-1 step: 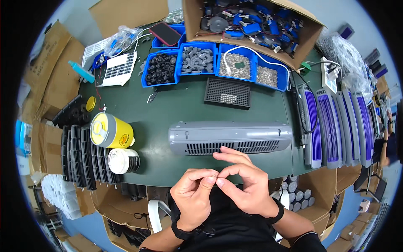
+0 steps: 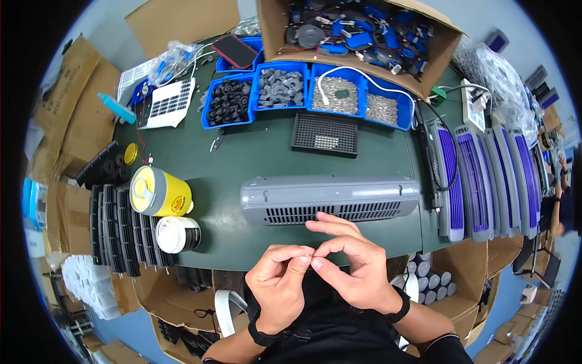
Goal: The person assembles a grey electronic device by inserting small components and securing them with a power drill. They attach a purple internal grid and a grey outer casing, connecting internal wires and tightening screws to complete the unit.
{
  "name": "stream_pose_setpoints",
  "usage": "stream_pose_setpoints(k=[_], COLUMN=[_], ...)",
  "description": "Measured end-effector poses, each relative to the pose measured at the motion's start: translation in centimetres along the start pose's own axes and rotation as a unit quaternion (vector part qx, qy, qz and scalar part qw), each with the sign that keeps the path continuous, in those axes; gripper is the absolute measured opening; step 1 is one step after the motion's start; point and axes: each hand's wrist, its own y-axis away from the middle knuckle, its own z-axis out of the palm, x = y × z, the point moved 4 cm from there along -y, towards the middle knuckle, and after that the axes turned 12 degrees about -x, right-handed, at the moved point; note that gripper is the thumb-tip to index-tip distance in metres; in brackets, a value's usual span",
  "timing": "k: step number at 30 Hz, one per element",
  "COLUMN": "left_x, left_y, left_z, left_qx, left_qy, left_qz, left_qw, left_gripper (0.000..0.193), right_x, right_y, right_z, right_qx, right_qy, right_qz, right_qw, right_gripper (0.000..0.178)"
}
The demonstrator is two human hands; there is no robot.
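In front of my body, at the table's near edge, both hands meet fingertip to fingertip. My left hand (image 2: 280, 282) is closed, with thumb and forefinger pinched together. My right hand (image 2: 357, 273) also pinches with thumb and forefinger, its other fingers stretched out toward the housing. Between the fingertips is something tiny and thin, too small to name. Just beyond lies a long grey plastic housing (image 2: 330, 189) with a slotted grille on its near side, close to my right fingers.
Blue bins of black wheels (image 2: 229, 103), grey parts (image 2: 280, 88) and small metal pieces (image 2: 335, 97) line the back, behind a black perforated tray (image 2: 325, 134). A yellow jug (image 2: 171, 191) and white tub (image 2: 176, 235) stand left. Purple-grey units (image 2: 474, 185) stand right.
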Motion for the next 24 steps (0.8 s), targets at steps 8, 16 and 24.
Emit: stream_pose_setpoints(k=[8,16,24], left_x=[0.6,1.7,3.0], left_y=[0.3,-1.2,-4.9], left_z=[2.5,4.2,6.0], left_qx=[-0.014,-0.059,-0.080], left_qy=[-0.036,0.000,0.019], left_qz=[0.048,0.009,-0.020], left_qw=[0.998,0.998,0.996], left_gripper=[0.009,0.014,0.013], right_x=[0.7,-1.1,-2.2], right_y=[1.4,1.0,-1.5], right_z=[-1.1,-3.1,-5.3], right_qx=[0.032,0.061,0.087], right_qy=[-0.079,-0.001,0.006], right_qz=[0.000,-0.035,-0.057], right_qw=[0.996,0.998,0.994], right_gripper=[0.010,0.011,0.012])
